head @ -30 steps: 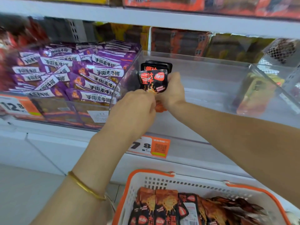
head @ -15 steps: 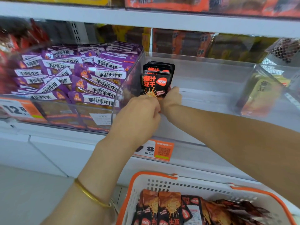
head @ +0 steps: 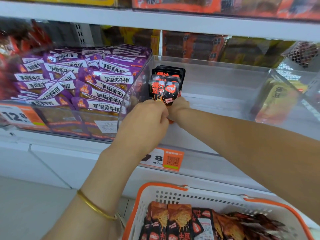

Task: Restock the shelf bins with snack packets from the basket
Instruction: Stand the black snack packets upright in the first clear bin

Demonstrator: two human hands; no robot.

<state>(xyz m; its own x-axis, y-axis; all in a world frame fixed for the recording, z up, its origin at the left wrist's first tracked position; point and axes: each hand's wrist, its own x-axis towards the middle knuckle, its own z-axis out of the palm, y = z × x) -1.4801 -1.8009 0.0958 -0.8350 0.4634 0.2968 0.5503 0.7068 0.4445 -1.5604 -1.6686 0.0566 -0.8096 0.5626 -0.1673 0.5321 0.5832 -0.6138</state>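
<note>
Head view
Left hand: the left hand [head: 147, 118] reaches up from the lower left with a gold bangle [head: 95, 207] on the wrist. Its fingers are curled, pinching the lower edge of the front black packet.
Right hand: the right hand [head: 179, 107] comes in from the right and lies against the lower right of the same stack. Its fingers are hidden behind the packets, so its grip cannot be told.
Black packets: a small stack of black packets [head: 164, 89] stands upright just inside the clear bin [head: 225, 73], against its left wall and near its front edge, above both hands.
Neighbouring bins: the bin on the left is heaped with purple packets [head: 103, 84]. The one on the right shows a yellow packet [head: 277, 101] through its wall.
Shelf edge: an orange price tag [head: 166, 158] sits on the shelf's front edge below the hands, partly covered by the left wrist.
Basket: a white basket [head: 155, 196] with an orange rim sits at the bottom right. It holds more snack packets [head: 181, 222] in black and orange.
</note>
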